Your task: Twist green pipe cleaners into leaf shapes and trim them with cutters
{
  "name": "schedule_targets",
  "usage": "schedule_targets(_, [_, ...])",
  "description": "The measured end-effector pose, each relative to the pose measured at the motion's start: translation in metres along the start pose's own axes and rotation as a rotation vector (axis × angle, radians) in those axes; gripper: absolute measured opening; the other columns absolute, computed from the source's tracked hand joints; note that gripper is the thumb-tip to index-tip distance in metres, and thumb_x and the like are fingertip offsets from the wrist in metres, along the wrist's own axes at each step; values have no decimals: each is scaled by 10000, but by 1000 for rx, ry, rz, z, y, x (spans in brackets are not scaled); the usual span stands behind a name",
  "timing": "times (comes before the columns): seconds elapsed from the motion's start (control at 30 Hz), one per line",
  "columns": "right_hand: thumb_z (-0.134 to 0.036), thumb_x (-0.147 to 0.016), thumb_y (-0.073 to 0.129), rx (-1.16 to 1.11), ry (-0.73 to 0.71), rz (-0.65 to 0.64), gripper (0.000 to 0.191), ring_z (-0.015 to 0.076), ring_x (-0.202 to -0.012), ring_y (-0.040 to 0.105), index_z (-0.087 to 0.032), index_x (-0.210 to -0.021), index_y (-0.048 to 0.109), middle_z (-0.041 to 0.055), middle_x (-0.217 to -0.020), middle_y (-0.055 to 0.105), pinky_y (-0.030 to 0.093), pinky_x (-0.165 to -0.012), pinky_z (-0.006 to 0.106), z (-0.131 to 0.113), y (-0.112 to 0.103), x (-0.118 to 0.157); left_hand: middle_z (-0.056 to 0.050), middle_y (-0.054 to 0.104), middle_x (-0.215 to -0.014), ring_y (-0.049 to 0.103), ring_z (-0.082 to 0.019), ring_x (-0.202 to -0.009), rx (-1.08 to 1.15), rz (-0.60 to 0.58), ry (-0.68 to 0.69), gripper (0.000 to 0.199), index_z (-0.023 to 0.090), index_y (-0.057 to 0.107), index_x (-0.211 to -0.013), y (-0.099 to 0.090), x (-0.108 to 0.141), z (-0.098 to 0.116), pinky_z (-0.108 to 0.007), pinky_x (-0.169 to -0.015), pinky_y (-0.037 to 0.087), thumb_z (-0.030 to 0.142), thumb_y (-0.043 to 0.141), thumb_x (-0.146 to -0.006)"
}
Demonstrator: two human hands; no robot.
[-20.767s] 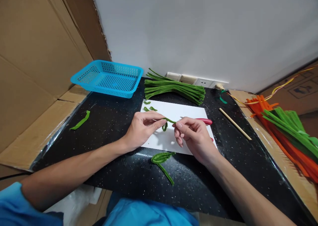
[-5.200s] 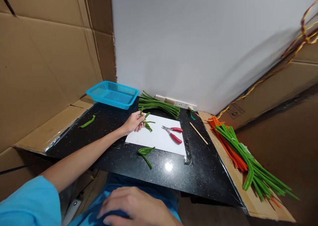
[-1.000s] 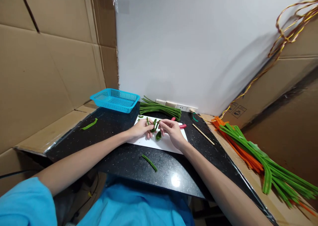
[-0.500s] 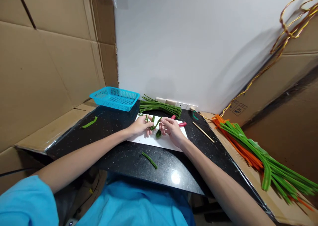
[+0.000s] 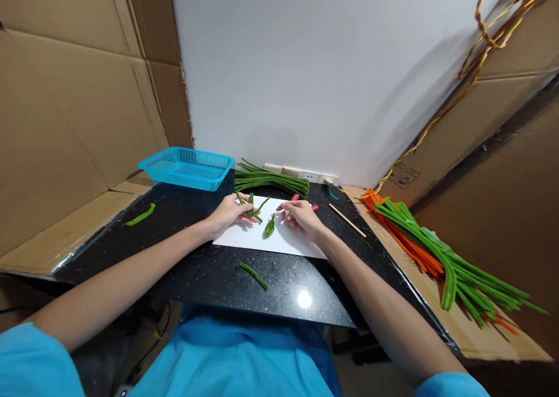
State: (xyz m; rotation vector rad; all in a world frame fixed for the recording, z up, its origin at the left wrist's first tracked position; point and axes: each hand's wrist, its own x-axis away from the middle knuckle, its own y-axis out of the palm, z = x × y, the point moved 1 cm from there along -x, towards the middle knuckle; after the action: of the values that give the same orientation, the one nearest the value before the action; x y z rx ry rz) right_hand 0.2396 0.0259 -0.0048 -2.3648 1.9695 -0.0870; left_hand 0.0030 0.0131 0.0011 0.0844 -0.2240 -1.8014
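Observation:
My left hand (image 5: pixel 232 213) is closed on a dark green pipe cleaner (image 5: pixel 257 209) bent into several branching prongs, held above the left part of a white board (image 5: pixel 248 238). My right hand (image 5: pixel 301 218) hovers over the board's right side, its fingers loosely bent and apart, with nothing visible in them. Between the hands lies a leaf-like shape of coiled green pipe cleaner (image 5: pixel 269 226). Beyond my right hand, red handles (image 5: pixel 295 197) of a tool stick out; the rest of it is hidden.
A blue plastic basket (image 5: pixel 187 169) stands back left, beside a bundle of dark green pipe cleaners (image 5: pixel 271 180). Green strips (image 5: pixel 437 243) and orange pipe cleaners (image 5: pixel 406 234) lie on cardboard at right. A wooden stick (image 5: pixel 347 220) and a short green piece (image 5: pixel 253 276) rest on the black table.
My right hand has let go of the branching green pipe cleaner and moved away from it. My left hand keeps it. The view has shifted slightly, uncovering the leaf-like shape on the board.

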Motion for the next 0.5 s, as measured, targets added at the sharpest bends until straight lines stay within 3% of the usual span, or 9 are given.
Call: schedule_targets(0.5, [-366,-828,759,6,5,-80,235,64,-379,351,-136,-781,754,43,-610,677,179,-337,217,3,2,0,-148,797,-867,792,-208,-644,-13,3,-42,201,153,511,-939,1,1,2,-261,-561,637,90,703,-938])
